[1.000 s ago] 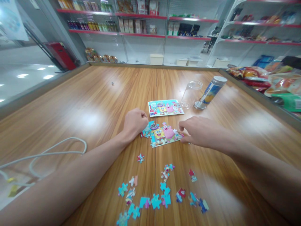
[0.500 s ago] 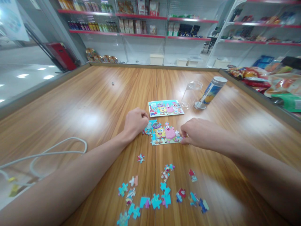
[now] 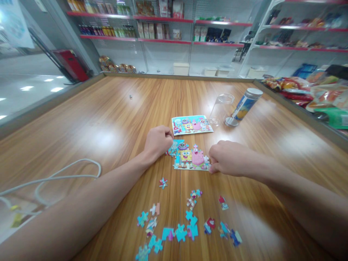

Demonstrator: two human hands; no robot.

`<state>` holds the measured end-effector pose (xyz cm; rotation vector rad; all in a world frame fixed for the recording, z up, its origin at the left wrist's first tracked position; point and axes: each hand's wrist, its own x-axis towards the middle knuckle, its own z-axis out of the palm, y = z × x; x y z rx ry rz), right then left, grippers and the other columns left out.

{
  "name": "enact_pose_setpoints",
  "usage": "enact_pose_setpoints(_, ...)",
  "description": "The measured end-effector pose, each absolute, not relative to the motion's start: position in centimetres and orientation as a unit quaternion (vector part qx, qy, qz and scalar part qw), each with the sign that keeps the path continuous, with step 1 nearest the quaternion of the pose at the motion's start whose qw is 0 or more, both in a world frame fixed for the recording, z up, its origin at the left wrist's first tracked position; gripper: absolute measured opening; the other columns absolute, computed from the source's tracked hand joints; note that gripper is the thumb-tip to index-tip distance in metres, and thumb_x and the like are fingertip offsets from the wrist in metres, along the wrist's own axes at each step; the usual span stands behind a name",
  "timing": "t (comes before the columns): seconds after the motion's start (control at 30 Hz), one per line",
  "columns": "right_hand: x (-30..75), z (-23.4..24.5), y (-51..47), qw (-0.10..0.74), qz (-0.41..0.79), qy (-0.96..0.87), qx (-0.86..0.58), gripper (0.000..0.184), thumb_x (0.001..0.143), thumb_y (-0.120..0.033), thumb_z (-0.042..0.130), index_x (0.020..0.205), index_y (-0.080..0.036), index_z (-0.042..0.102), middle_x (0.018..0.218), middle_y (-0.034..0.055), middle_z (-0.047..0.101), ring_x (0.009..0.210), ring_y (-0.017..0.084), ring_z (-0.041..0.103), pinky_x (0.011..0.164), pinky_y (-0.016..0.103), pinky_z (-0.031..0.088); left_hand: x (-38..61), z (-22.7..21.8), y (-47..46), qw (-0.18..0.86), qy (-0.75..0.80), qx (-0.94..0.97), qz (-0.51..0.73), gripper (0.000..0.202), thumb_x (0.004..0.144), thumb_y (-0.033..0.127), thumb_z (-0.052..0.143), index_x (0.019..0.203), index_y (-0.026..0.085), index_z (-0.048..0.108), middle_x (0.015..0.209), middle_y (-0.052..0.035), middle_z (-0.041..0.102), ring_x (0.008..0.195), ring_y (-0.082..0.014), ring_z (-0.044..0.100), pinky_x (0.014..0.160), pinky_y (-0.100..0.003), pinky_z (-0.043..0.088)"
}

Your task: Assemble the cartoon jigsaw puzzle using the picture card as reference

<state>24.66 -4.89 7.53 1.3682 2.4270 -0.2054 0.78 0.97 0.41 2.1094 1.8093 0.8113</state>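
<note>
A partly joined jigsaw puzzle [image 3: 197,158] with cartoon figures lies flat on the table between my hands. My left hand [image 3: 160,142] is closed, its curled fingertips at the puzzle's upper left edge. At the lower right corner, my right hand [image 3: 226,156] has thumb and fingers pressed together on the puzzle's edge. Just beyond lies a picture card [image 3: 192,124] showing the same figures. Nearer to me are loose jigsaw pieces, among them a red and blue one [image 3: 163,183], a plain blue one [image 3: 180,232] and several others in a scattered group.
A clear plastic cylinder [image 3: 221,108] and a printed canister [image 3: 246,105] stand behind my right hand, a round metal lid [image 3: 231,121] beside them. One small piece [image 3: 131,96] lies far left. A white cable [image 3: 67,177] loops at left. Snack packets [image 3: 293,88] lie beyond the right edge.
The puzzle's lower part has shifted slightly towards me and left, and its upper left part slightly right. My right hand has moved a little nearer; my left hand a little right.
</note>
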Motion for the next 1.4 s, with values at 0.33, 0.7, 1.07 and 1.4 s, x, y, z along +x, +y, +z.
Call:
enact_pose_setpoints(0.33, 24.4, 7.5, -5.1, 0.171, -0.067, 0.847, 0.498, 0.017, 0.078, -0.033, 0.072, 0.077, -0.017, 0.073, 0.077, 0.0095, 0.073, 0.068, 0.023, 0.067, 0.055, 0.029, 0.035, 1.1, 1.1, 0.7, 0.122, 0.63, 0.722, 0.26, 0.027, 0.071, 0.012, 0.05, 0.068, 0.019, 0.076, 0.077, -0.004, 0.075, 0.074, -0.0193, 0.066, 0.066, -0.03, 0.043)
enact_pose_setpoints(0.7, 24.2, 7.8, -5.1, 0.179, -0.067, 0.842, 0.504, 0.017, 0.077, -0.033, 0.072, 0.077, -0.016, 0.073, 0.078, 0.0102, 0.073, 0.07, 0.025, 0.068, 0.055, 0.029, 0.035, 1.0, 1.0, 0.6, 0.105, 0.616, 0.739, 0.252, 0.023, 0.072, 0.013, 0.05, 0.066, 0.019, 0.072, 0.079, -0.0033, 0.073, 0.074, -0.0182, 0.065, 0.066, -0.03, 0.042)
enact_pose_setpoints(1.07, 24.6, 7.9, -4.9, 0.204, -0.072, 0.833, 0.509, 0.015, 0.078, -0.031, 0.071, 0.08, -0.017, 0.074, 0.082, 0.0115, 0.074, 0.074, 0.026, 0.069, 0.057, 0.03, 0.037, 1.2, 0.5, 0.5, 0.044, 0.618, 0.754, 0.218, 0.018, 0.078, 0.014, 0.05, 0.068, 0.018, 0.065, 0.081, -0.0055, 0.07, 0.073, -0.0198, 0.061, 0.064, -0.032, 0.037)
enact_pose_setpoints(1.4, 24.9, 8.1, -4.7, 0.208, -0.069, 0.831, 0.511, 0.012, 0.077, -0.028, 0.075, 0.082, -0.017, 0.073, 0.081, 0.0089, 0.074, 0.074, 0.025, 0.069, 0.056, 0.028, 0.036, 1.5, 0.3, 0.2, -0.007, 0.591, 0.794, 0.14, 0.019, 0.089, 0.013, 0.045, 0.085, 0.019, 0.063, 0.095, -0.0089, 0.066, 0.091, -0.0261, 0.06, 0.071, -0.035, 0.034)
